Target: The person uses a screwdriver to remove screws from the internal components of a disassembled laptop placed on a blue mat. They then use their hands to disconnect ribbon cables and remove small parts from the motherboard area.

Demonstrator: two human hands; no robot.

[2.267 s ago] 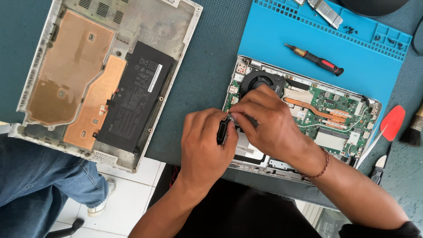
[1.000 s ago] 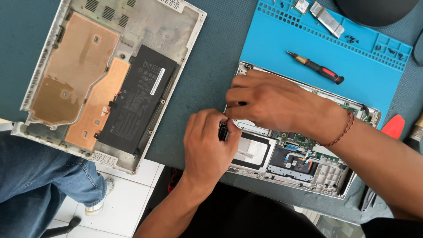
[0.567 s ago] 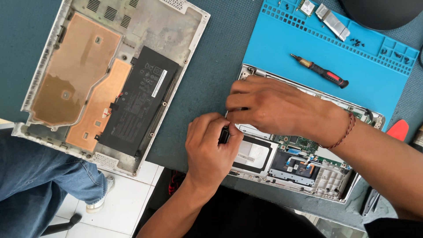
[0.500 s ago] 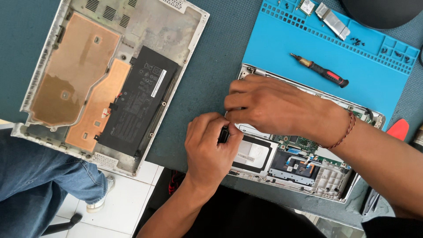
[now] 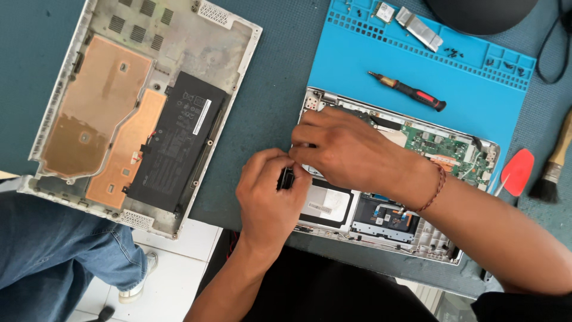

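grey opened laptop (image 5: 417, 197) edge under both hands

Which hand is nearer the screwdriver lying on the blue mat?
Right. The right hand rests on the open laptop just below the screwdriver; the left hand is lower, farther away.

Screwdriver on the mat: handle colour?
Black with a red band, on the screwdriver lying on the blue mat; head view shows it.
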